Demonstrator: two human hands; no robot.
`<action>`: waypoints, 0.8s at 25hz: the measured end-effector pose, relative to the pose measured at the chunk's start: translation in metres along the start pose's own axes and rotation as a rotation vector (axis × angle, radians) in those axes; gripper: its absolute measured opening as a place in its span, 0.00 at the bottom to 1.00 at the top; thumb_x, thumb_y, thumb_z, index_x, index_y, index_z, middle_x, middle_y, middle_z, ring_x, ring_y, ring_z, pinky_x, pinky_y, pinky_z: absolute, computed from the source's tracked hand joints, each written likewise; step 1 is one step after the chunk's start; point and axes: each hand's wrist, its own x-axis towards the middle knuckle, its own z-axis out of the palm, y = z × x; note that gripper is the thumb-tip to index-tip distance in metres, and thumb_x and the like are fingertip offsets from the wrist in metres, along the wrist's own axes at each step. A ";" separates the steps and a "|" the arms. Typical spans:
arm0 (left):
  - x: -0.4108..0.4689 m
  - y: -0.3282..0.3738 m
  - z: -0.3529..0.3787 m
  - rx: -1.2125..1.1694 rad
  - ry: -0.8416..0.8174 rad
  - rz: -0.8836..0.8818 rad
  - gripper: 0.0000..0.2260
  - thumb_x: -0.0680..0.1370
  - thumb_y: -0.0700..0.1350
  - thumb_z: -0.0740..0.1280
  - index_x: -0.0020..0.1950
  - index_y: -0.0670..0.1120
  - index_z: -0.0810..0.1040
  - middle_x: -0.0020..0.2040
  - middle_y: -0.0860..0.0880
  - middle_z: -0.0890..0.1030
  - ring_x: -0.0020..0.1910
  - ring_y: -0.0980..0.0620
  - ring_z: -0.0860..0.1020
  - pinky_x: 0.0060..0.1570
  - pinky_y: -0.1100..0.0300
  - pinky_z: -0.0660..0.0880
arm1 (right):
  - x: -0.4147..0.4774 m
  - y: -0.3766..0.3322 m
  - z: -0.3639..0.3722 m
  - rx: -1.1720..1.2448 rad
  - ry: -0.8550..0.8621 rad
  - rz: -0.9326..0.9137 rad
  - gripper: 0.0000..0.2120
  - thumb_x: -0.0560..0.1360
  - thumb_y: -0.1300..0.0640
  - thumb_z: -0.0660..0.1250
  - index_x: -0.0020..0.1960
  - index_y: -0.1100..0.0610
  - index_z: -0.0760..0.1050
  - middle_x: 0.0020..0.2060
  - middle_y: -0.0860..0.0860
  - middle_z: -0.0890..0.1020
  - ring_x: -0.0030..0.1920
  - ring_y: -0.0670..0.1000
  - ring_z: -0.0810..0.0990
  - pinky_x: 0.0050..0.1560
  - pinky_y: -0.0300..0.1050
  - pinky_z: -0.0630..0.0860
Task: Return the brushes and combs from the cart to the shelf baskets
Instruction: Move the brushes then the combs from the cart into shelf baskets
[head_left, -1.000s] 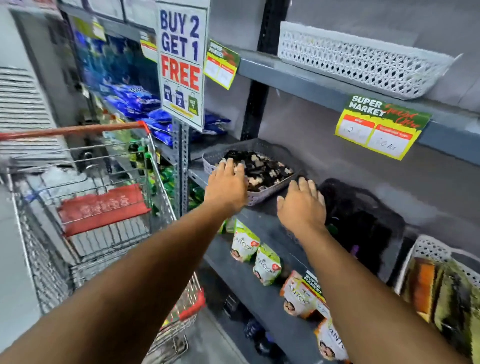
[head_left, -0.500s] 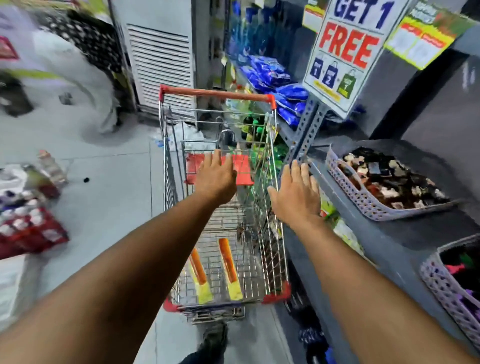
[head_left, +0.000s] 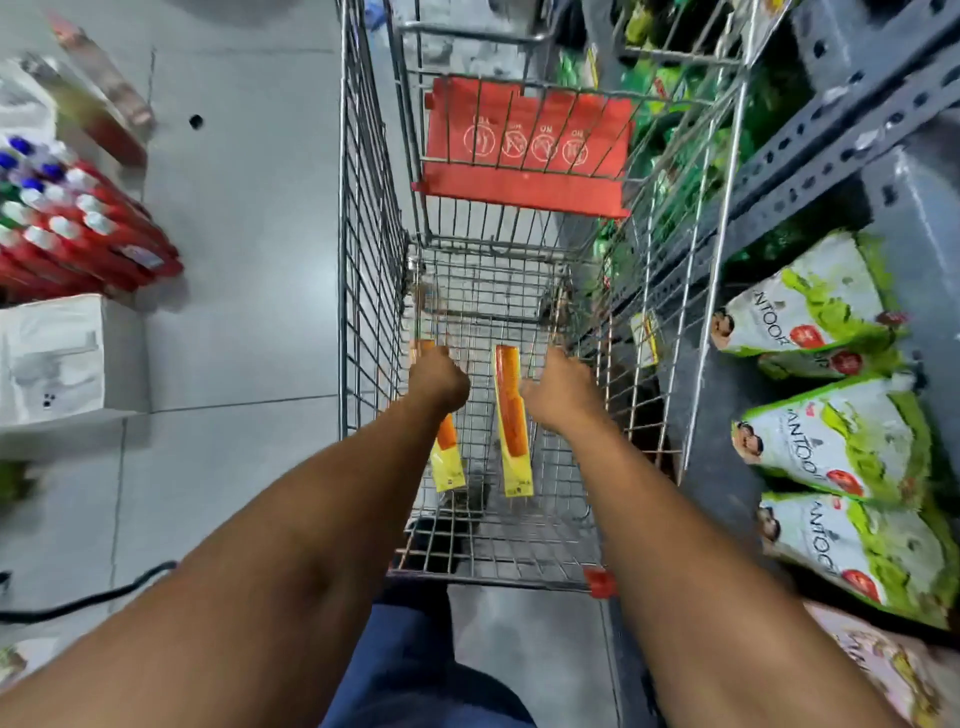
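Down in the cart, left hand curled over one comb, right hand's spread fingers beside another comb.

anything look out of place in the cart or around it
Only the two orange packaged combs lying loose on the cart floor, where shelf stock doesn't belong. The left hand is on one, the right hand beside the other. Nothing looks spilled or broken; the snack bags lie stacked on the shelf.

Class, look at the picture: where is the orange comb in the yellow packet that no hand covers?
In the head view, the uncovered comb lies on the cart's wire floor, between the left hand and right hand.
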 end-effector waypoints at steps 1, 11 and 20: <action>0.005 -0.008 0.014 -0.006 -0.029 -0.069 0.15 0.77 0.37 0.62 0.63 0.37 0.71 0.60 0.36 0.77 0.54 0.39 0.76 0.51 0.53 0.74 | 0.008 0.006 0.012 0.026 -0.035 0.053 0.27 0.75 0.52 0.66 0.69 0.60 0.63 0.62 0.61 0.75 0.58 0.62 0.75 0.54 0.53 0.74; 0.039 -0.074 0.089 0.164 0.025 -0.243 0.18 0.75 0.42 0.68 0.62 0.37 0.70 0.59 0.38 0.75 0.59 0.38 0.73 0.55 0.47 0.73 | 0.050 0.058 0.108 -0.016 -0.175 0.280 0.17 0.72 0.50 0.69 0.54 0.61 0.74 0.51 0.60 0.81 0.50 0.63 0.79 0.42 0.50 0.72; 0.044 -0.067 0.097 0.021 0.048 -0.378 0.18 0.75 0.39 0.68 0.62 0.38 0.67 0.60 0.36 0.73 0.58 0.38 0.73 0.55 0.47 0.73 | 0.055 0.053 0.113 0.020 -0.117 0.421 0.16 0.70 0.47 0.72 0.49 0.58 0.76 0.49 0.57 0.82 0.48 0.62 0.80 0.39 0.50 0.70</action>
